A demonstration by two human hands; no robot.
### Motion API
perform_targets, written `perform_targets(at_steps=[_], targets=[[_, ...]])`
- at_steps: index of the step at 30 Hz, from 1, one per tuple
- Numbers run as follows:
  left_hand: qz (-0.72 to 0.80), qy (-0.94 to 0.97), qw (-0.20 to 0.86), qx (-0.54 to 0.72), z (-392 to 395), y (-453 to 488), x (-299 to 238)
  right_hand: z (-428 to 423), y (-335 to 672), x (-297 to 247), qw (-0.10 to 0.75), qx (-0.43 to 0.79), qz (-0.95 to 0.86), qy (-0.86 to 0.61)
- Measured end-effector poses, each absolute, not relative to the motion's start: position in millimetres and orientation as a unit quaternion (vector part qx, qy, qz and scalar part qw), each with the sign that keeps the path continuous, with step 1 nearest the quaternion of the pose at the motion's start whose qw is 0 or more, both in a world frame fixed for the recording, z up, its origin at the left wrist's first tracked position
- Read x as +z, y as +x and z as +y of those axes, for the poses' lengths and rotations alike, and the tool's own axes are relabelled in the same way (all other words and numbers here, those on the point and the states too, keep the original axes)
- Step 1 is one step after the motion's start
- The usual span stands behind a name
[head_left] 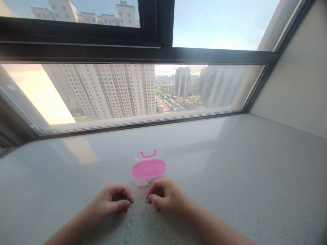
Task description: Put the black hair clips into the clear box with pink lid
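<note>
Between thumb and forefinger, my left hand (117, 200) pinches a small dark hair tie (132, 200). My right hand (163, 195) pinches another dark hair tie (146, 199) a short way to the right, and the two loops are apart. Below my left hand, pale green hair ties (129, 224) lie in a loose row on the counter; one is partly hidden by its fingers. Just beyond both hands stands a clear oval box with a pink top (149, 169). Some dark contents show dimly through its side.
Behind the box lies a clear lid with a pink handle (148, 154). Everything rests on a pale speckled windowsill (230, 177). A dark-framed window (163, 56) closes off the far side, and a white wall (296, 78) rises at the right.
</note>
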State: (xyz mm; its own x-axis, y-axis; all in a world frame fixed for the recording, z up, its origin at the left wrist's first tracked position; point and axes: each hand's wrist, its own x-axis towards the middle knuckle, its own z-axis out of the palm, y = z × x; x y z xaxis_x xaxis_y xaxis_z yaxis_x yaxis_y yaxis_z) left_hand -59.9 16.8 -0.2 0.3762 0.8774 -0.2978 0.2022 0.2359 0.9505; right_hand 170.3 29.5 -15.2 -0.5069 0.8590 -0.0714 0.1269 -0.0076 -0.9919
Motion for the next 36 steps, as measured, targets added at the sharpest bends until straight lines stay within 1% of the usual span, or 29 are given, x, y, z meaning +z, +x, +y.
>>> perform_targets(at_steps=[36], targets=[[0.493,0.563,0.609,0.263,16.7,-58.1,1.5,31.3,171.8,-18.1,0.299,0.574,-0.655,-0.390]])
